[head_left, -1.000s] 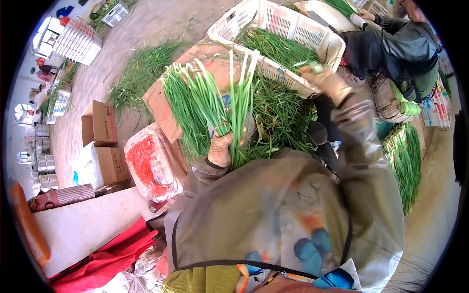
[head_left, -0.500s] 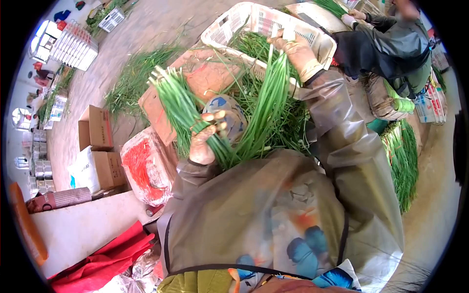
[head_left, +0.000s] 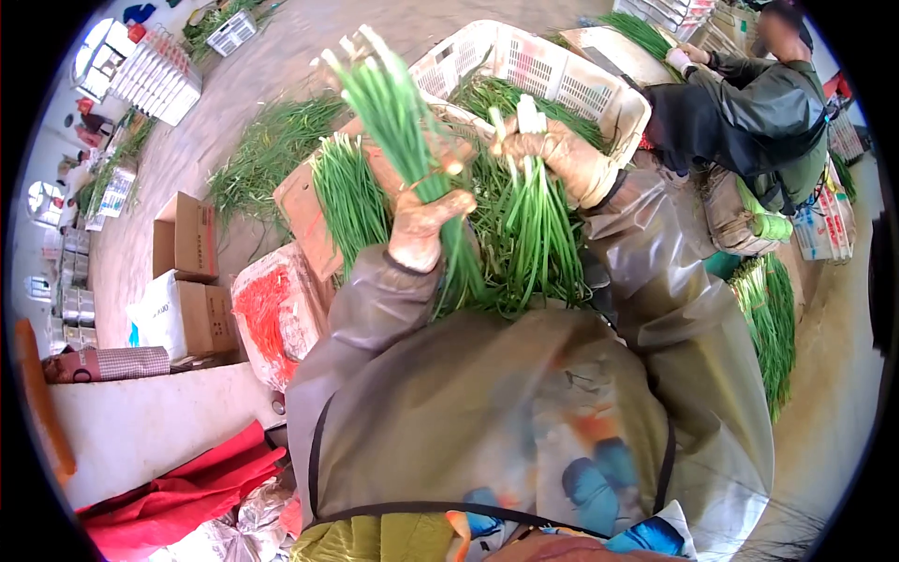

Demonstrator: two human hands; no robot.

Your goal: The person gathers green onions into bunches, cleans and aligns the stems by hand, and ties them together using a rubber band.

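Observation:
My left hand (head_left: 423, 225) is closed around a bunch of garlic chives (head_left: 393, 117), raised with the pale cut ends up and slightly blurred. My right hand (head_left: 560, 157), in a soiled light glove, grips a second bunch of chives (head_left: 538, 229) just below its white ends; the green leaves hang down toward my lap. Left of my left hand, another chive bunch (head_left: 348, 201) lies on a brown board (head_left: 298, 211). Loose chive leaves lie beneath and between my hands.
A white plastic crate (head_left: 543, 61) stands ahead, with greens inside. Red ties (head_left: 267, 309) lie on a package at left, near cardboard boxes (head_left: 208, 323). A co-worker (head_left: 749, 117) sits at right, hands on chives. More chives (head_left: 768, 318) stand at my right.
My left hand has moved up and rightward with its chive bunch, and the bunch on the board now shows clearly. My right hand has come slightly lower with its chives.

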